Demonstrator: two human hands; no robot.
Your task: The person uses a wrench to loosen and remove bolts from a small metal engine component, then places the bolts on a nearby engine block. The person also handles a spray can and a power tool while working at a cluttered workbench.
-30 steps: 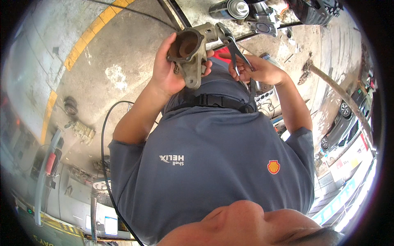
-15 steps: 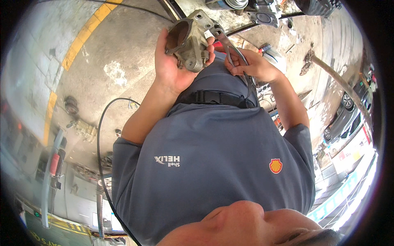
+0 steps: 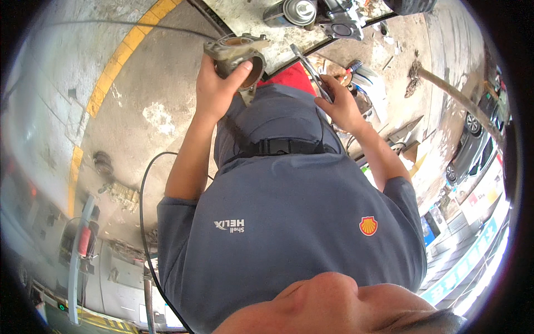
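Observation:
My left hand (image 3: 216, 92) is closed round a dull grey cast-metal housing (image 3: 225, 54) with a wide round bore. The thumb lies across the housing's edge by the opening. To the right, my right hand (image 3: 342, 107) grips a pair of metal pliers (image 3: 312, 68) by the handles. The pliers' head points up and away from me, apart from the housing. Both hands are in front of my waist, and a patch of red (image 3: 292, 79) shows between them.
A bench (image 3: 253, 19) stands ahead, bearing a spray can (image 3: 300, 12) and a metal part with a flange (image 3: 345, 26). Loose metal parts (image 3: 123, 196) lie on the floor at left. A pole (image 3: 453, 99) and a parked car (image 3: 473, 142) are at right.
My left hand has turned the housing over and shifted it slightly left. The pliers have come away from beside it, and my right hand is a little lower.

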